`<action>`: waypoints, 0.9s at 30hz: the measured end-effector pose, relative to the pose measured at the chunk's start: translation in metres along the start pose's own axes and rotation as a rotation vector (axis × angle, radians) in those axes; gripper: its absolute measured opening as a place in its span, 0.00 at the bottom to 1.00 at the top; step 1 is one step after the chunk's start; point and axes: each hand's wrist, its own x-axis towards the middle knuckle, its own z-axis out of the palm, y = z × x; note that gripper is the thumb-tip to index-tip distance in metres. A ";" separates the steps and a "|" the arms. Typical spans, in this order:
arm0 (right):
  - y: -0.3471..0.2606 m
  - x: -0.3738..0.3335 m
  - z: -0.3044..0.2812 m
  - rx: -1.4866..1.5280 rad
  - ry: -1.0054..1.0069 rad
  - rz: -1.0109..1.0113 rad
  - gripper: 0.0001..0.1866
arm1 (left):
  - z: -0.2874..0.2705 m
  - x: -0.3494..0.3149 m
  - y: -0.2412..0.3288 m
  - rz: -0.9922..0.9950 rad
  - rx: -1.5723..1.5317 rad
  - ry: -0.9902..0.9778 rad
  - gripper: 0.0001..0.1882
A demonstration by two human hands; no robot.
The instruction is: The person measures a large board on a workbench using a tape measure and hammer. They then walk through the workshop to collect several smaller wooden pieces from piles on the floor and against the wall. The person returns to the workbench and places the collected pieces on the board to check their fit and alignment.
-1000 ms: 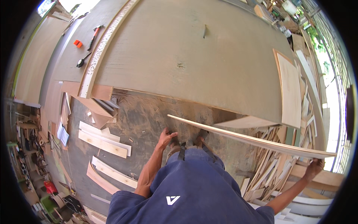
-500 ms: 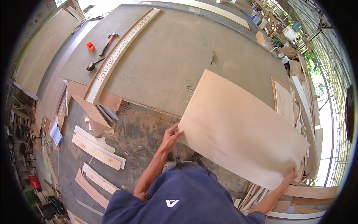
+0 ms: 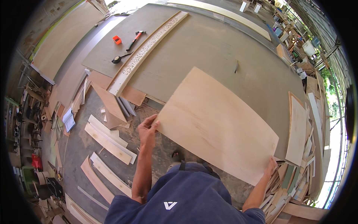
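Observation:
A pale plywood sheet [image 3: 220,123] is held up in front of me, its far part overlapping the view of the large grey-brown worktable [image 3: 209,48]. My left hand [image 3: 148,128] grips the sheet's near left corner, thumb on the upper face and fingers at the edge. At the opposite short edge, close to the near right corner, my right hand [image 3: 271,165] is closed on it; most of those fingers are hidden. On the table's left part lies a long curved wooden strip [image 3: 143,59] with many speckles or small holes along its top.
Left of that strip lie a hammer [image 3: 136,40], an orange box-like item [image 3: 117,40] and a tape measure [image 3: 117,59]. Curved wooden pieces [image 3: 108,143] cover part of the floor at left. Offcuts [image 3: 287,179] pile up at right. A thin dark object [image 3: 236,66] rests on the table.
The plywood sheet has shifted left along with both hands, and its right end has swung closer to me. The surroundings have slid rightward in the view. Both hands keep their hold.

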 end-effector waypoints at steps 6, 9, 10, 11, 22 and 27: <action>0.008 0.015 0.088 0.104 -0.184 -0.103 0.18 | -0.060 0.061 -0.046 0.014 -0.398 0.207 0.14; -0.028 -0.030 0.158 0.106 -0.351 0.004 0.17 | -0.101 0.086 -0.040 0.026 -0.347 0.214 0.13; -0.037 -0.038 0.165 0.108 -0.391 0.027 0.17 | -0.103 0.091 -0.033 0.033 -0.312 0.193 0.12; -0.041 -0.044 0.171 0.110 -0.433 0.049 0.17 | -0.108 0.097 -0.030 0.030 -0.299 0.185 0.12; -0.020 -0.076 0.270 -0.153 -0.422 -0.214 0.29 | -0.087 0.131 -0.076 -0.198 -0.074 0.159 0.08; -0.024 -0.083 0.308 -0.310 -0.299 -0.200 0.31 | -0.083 0.156 -0.091 -0.203 0.046 0.192 0.06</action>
